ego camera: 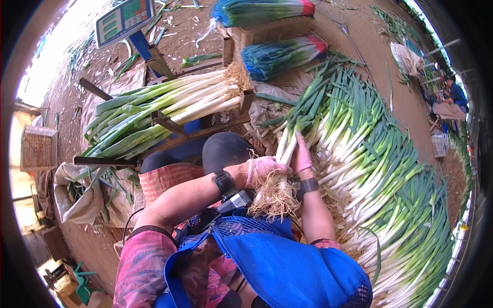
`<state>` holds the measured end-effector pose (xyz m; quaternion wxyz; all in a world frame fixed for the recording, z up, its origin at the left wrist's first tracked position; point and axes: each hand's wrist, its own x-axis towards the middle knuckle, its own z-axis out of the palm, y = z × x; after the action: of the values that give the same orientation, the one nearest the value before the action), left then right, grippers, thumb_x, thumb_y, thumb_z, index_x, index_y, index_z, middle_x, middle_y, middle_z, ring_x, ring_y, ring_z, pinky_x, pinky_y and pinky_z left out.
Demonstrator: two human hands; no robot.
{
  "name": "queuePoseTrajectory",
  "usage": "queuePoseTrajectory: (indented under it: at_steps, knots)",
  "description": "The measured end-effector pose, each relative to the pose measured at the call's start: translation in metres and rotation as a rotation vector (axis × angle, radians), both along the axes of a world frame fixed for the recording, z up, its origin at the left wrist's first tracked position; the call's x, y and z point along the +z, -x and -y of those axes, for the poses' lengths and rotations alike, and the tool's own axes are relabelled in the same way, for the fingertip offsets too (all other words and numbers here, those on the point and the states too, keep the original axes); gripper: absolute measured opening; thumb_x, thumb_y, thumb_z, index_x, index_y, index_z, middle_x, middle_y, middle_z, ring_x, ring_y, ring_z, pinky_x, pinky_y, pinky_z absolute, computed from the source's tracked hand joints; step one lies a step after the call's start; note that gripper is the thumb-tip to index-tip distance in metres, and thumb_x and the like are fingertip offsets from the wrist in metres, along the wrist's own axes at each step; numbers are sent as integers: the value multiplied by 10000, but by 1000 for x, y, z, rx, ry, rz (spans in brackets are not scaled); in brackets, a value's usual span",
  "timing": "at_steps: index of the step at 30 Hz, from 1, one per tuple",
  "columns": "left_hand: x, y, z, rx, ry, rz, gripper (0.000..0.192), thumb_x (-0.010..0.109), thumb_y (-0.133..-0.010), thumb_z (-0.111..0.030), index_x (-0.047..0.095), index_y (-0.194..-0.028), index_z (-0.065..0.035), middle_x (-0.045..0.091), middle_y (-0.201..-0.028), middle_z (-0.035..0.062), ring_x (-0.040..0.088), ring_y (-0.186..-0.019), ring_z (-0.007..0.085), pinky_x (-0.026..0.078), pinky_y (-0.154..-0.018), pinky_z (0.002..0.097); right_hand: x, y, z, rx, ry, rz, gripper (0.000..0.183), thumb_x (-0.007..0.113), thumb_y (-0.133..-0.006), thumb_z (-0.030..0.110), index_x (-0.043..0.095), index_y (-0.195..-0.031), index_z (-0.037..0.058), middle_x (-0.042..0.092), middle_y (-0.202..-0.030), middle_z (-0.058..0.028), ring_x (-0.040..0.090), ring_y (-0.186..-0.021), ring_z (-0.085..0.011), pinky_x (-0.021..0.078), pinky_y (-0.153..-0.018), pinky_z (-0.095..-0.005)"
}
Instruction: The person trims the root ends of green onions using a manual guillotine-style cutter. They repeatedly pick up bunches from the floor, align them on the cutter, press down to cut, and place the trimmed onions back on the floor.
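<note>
My left hand (267, 168), in a pink glove, is closed around a small bunch of large green onions (287, 144) just above their roots. Pink-gloved too, my right hand (302, 153) grips the white stalks from the other side. Stringy pale roots (273, 198) hang towards my body, and the green leaves point away from me. To the right spreads a long pile of green onions (369, 154), roots towards me. On my left, a metal rack (167, 122) cradles more onions (165, 107), their roots at the right end.
A scale display (124, 23) on a blue post stands beyond the rack. Blue-wrapped onion bundles (283, 56) lie ahead, one upon a box (269, 30). At left are an open sack (79, 196) and a crate (38, 148). Another person (456, 94) sits far right.
</note>
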<state>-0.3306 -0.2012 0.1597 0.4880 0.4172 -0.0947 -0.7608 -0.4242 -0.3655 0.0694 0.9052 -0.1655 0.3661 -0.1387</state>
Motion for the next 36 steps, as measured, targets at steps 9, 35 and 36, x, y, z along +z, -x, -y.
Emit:
queuePoseTrajectory:
  at_steps: [9, 35, 36]
  knots:
    - [75, -46, -20, 128, 489, 326, 575, 752, -890, -346, 512, -1297, -18, 651, -1032, 56, 614, -919, 114, 522, -800, 298, 185, -86, 4, 50, 557, 80, 377, 720, -915, 277, 596, -1164, 24, 641, -959, -62, 635, -838, -159, 538, -728, -278]
    - [-37, -325, -290, -91, -760, 2146, 751, 713, -850, -461, 463, -1465, -110, 451, -1521, 113, 355, -1450, 314, 242, -1206, 488, -14, -414, -148, 1429, 2332, -27, 623, 657, -894, 485, 534, -1383, 119, 613, -1337, -155, 569, -1234, -354, 449, -1045, -458]
    - [-48, -334, -301, -163, -722, 2206, 840, 659, -846, -581, 401, -1515, -143, 386, -1575, 104, 296, -1487, 301, 178, -1224, 522, -11, -418, -144, 1465, 2273, -29, 656, 639, -901, 533, 529, -1396, 118, 607, -1351, -160, 573, -1230, -359, 452, -1042, -461]
